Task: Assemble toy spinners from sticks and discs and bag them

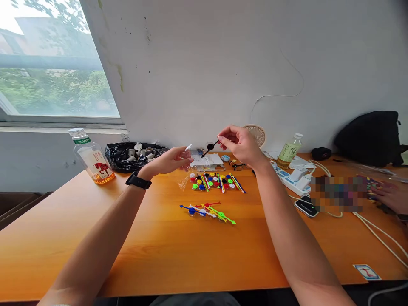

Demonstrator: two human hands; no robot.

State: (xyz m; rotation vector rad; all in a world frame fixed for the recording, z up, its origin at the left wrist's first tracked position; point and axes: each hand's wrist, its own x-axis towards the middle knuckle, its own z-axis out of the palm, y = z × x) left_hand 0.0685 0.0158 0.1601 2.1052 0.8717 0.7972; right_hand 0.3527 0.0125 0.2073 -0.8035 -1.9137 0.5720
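The right hand [238, 143] pinches a black arrow [211, 146] above the table [153, 255]; the left hand [174, 161] grasps clear film [188, 148]. Handling that arrow seems the step; the next move calls for a light, steady pinch.

Open room over the near table [197, 259], with arrow spinners [203, 212] (low-lying) beyond and a power strip [290, 182] rightward.
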